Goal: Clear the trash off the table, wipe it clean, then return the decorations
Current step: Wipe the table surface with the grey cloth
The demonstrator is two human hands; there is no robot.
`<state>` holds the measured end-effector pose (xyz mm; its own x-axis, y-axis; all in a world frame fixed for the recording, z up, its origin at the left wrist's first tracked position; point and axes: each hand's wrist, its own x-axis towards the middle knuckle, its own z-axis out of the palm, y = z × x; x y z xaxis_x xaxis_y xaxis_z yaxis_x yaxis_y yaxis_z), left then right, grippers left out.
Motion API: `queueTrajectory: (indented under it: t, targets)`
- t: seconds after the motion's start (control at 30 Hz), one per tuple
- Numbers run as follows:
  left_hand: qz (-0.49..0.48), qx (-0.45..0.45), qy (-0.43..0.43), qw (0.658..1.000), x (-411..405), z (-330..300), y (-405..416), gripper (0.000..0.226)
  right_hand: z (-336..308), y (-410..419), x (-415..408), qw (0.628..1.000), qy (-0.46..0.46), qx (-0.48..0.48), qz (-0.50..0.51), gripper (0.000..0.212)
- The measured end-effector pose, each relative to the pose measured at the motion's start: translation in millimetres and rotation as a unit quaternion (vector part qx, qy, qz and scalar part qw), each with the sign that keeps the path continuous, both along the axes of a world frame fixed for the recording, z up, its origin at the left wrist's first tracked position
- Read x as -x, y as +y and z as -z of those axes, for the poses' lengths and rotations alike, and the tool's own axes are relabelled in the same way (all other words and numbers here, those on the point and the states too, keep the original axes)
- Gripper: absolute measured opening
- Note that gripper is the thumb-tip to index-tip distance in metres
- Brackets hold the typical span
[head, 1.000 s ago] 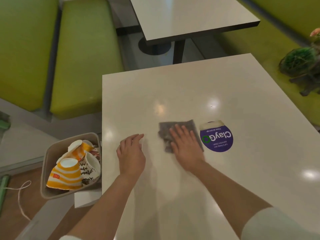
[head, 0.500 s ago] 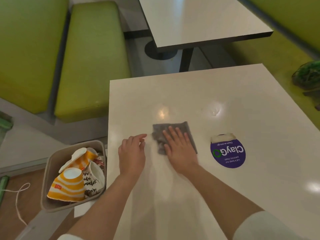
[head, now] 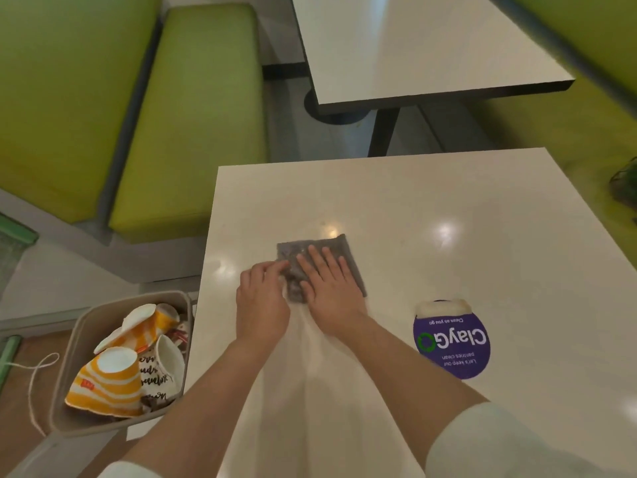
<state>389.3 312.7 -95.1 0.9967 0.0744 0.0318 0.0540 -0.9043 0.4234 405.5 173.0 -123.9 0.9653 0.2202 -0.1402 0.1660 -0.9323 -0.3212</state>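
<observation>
Centrally, on the white counter point(head: 448, 215): one grey cloth point(head: 336, 251), folded to a rough square and lying flat. Right hand point(head: 332, 288) lies on it palm down with fingers straight and spread, pressing it to the surface and grasping nothing. Left hand point(head: 262, 305) rests on the counter just beside it; its fingers are bent and their tips meet the cloth's left edge, though whether they pinch the fabric cannot be told. Both forearms are bare, with white sleeves at the lower edge of the frame.

Lower right of the counter: one round purple sticker point(head: 452, 343) reading "ClayGo", upside down in this view, with its top edge peeled.

Lower left of the frame, below the counter's edge: one beige bin point(head: 70, 357) holding crushed paper cups point(head: 110, 382) striped orange and white, plus one cup with black script lettering.

Upper left: green bench seats point(head: 193, 115). Upper centre: a second white table point(head: 413, 46) on a dark pedestal.

Right edge: a dark green item point(head: 625, 182), largely cut off by the frame and not identifiable.
</observation>
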Motion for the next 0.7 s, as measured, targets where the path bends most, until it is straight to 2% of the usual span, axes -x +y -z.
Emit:
queueTrajectory:
  t: [0.17,0.27,0.4,0.47,0.6,0.7]
  targets:
    - [0.027,-0.023,-0.003,0.999,-15,-1,-30,0.036,1,-108,-22,0.990,-0.018,0.077,0.114,0.055]
    - [0.025,-0.040,0.005,0.999,-34,-1,-41,0.040,-3,-166,-34,0.981,0.020,0.072,0.180,0.054]
    - [0.009,-0.061,0.005,0.998,-57,-3,-42,0.042,-2,-151,-51,0.957,0.030,0.085,0.277,0.057]
    - [-0.001,-0.059,-0.007,0.998,-66,-3,-42,0.040,-2,-111,-55,0.964,0.017,0.087,0.250,0.057]
    - [-0.022,-0.059,-0.020,0.998,-78,0,-41,0.044,0,-33,-49,0.995,-0.007,0.015,0.096,0.072]
    - [-0.042,-0.079,-0.006,0.996,-86,3,-37,0.050,1,-44,-55,1.000,-0.014,-0.006,0.016,0.068]
